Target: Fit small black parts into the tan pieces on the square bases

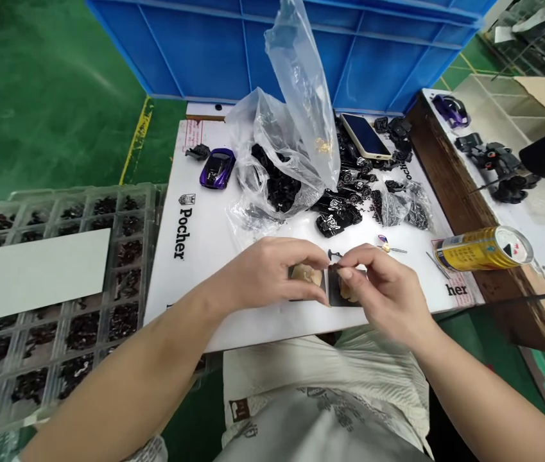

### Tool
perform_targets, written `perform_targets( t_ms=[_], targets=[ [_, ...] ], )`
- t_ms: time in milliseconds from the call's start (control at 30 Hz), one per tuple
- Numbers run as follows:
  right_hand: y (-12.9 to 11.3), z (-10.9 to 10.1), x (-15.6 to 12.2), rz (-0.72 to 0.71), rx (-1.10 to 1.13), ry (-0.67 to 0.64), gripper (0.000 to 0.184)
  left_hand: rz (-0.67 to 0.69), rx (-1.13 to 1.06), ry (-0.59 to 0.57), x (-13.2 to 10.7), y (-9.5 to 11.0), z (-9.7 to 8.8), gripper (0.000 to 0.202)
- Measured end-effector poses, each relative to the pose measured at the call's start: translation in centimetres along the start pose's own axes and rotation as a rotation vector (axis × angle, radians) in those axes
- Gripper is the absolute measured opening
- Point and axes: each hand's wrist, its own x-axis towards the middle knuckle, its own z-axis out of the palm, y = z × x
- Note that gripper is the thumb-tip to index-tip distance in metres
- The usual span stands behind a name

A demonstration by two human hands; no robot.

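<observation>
My left hand (pixel 272 273) and my right hand (pixel 378 289) meet above a white printed board (pixel 195 282), their fingertips closed on a tiny black part (pixel 334 255). Under them lie two dark pads (pixel 344 289) with tan lumps on them, partly hidden by my fingers. A small purple-and-silver piece (pixel 388 247) rests just beyond my right hand. Farther back sit a purple model car (pixel 217 168) and a clear plastic bag (pixel 276 179) holding black parts.
Loose black model parts (pixel 337 215) and a smartphone (pixel 366 136) lie on the board. A yellow can (pixel 484 249) lies at its right edge, beside a wooden-edged bench. A blue crate (pixel 272 51) stands behind; a tray of black parts (pixel 60 301) sits left.
</observation>
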Motion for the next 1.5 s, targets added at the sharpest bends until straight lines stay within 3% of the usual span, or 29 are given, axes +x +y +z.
perform_targets(
  t_ms=[67, 133, 300, 467, 600, 800, 1000, 1233, 1367, 1500],
  targets=[
    [0.3, -0.3, 0.3, 0.134, 0.017, -0.035, 0.01, -0.073, 0.117, -0.08, 0.0, -0.2, -0.9, 0.04],
    [0.3, -0.7, 1.0, 0.146, -0.075, -0.088, 0.011, -0.132, 0.244, -0.177, 0.0, -0.5, -1.5, 0.047],
    [0.3, -1.3, 4.1, -0.132, -0.377, -0.353, 0.013, -0.297, 0.53, -0.413, -0.2, -0.7, -1.7, 0.069],
    [0.1, -1.4, 6.8, -0.206, -0.478, -0.664, 0.02, -0.33, 0.604, -0.472, -0.2, 0.0, -1.4, 0.058],
    [-0.4, -1.0, 7.4, -0.12, -0.514, -0.751, 0.02, -0.334, 0.589, -0.49, -0.2, 0.0, -1.5, 0.058],
    [-0.9, -0.3, 7.3, 0.001, -0.504, -0.721, 0.021, -0.327, 0.583, -0.481, -0.2, -0.5, -1.5, 0.058],
    [-0.6, -0.7, 6.3, -0.126, -0.493, -0.619, 0.017, -0.332, 0.58, -0.484, -0.3, -0.5, -1.4, 0.058],
    [-0.3, -0.4, 1.8, -0.36, -0.635, -0.424, 0.033, -0.316, 0.563, -0.464, -0.4, -0.6, -1.5, 0.053],
    [0.1, 0.4, 0.0, -0.362, -0.658, -0.312, 0.036, -0.319, 0.56, -0.46, -0.4, -0.7, -1.4, 0.055],
    [0.5, 0.7, -0.6, -0.351, -0.708, -0.296, 0.037, -0.32, 0.551, -0.459, -0.5, -0.8, -1.4, 0.057]
  ],
)
